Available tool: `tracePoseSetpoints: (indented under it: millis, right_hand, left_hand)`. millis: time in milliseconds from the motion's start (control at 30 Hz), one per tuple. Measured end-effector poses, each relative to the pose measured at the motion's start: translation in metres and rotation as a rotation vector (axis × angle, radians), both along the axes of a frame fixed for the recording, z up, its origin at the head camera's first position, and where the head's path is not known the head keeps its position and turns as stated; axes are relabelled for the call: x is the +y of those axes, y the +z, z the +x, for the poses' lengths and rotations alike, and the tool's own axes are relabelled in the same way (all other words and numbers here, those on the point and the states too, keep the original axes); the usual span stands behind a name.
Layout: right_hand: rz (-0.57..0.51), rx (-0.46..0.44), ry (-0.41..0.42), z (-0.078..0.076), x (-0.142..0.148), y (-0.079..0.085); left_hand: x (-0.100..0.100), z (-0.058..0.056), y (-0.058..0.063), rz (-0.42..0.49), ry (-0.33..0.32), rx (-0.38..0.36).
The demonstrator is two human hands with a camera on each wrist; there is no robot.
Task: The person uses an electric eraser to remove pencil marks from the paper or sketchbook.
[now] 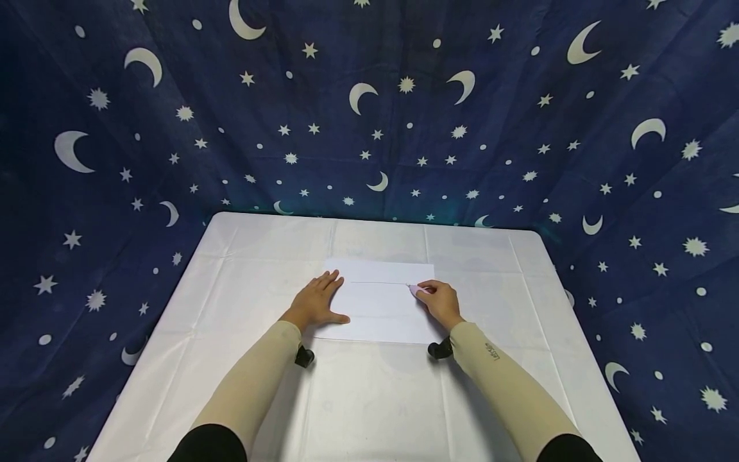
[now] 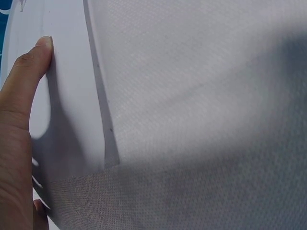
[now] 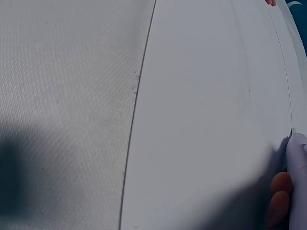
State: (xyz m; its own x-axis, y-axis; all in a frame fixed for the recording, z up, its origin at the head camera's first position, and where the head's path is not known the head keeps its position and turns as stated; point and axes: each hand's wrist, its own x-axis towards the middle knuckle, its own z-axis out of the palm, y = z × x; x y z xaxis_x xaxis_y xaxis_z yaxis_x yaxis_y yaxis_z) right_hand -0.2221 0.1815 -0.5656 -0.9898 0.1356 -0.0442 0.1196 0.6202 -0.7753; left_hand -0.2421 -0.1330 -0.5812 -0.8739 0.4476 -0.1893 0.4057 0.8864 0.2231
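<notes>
1) The left hand (image 1: 316,300) is lying spread on the white paper (image 1: 375,326), covering part of its left edge
2) The right hand (image 1: 441,303) is pinching a lavender tool (image 1: 416,290) over the paper's right side, hiding its rear
3) A thin line (image 1: 375,282) is ending near the tool's tip, cut or drawn being unclear

Paper (image 1: 378,300) on table (image 1: 375,398), tool (image 1: 414,290) on paper's right side, curtain (image 1: 392,138) behind

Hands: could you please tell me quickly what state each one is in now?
Left hand: open, resting on the paper.
Right hand: closed, holding the purple tool.
</notes>
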Motion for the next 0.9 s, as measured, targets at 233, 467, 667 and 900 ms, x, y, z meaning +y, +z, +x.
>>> tracePoseSetpoints:
  millis: [233,467,667,900]
  right_hand:
    - [-0.016,-0.002,0.004,-0.0004,-0.0017,0.0001]
    - [-0.012,-0.010,0.017,-0.0006,-0.0056,0.0010]
    - [0.004,-0.005,-0.005,-0.0016,-0.0005,-0.0001]
    - [-0.004,-0.011,-0.014,-0.0022,-0.0006,-0.0005]
  left_hand:
    - [0.0007,-0.0004,0.0000,0.008,-0.002,-0.003]
    - [0.0009,-0.0006,-0.0022,0.008,-0.005,-0.003]
    - [-0.0003,-0.0007,-0.0016,0.009,-0.008,-0.004]
    - [0.0001,-0.0004,0.0003,0.022,-0.005,0.002]
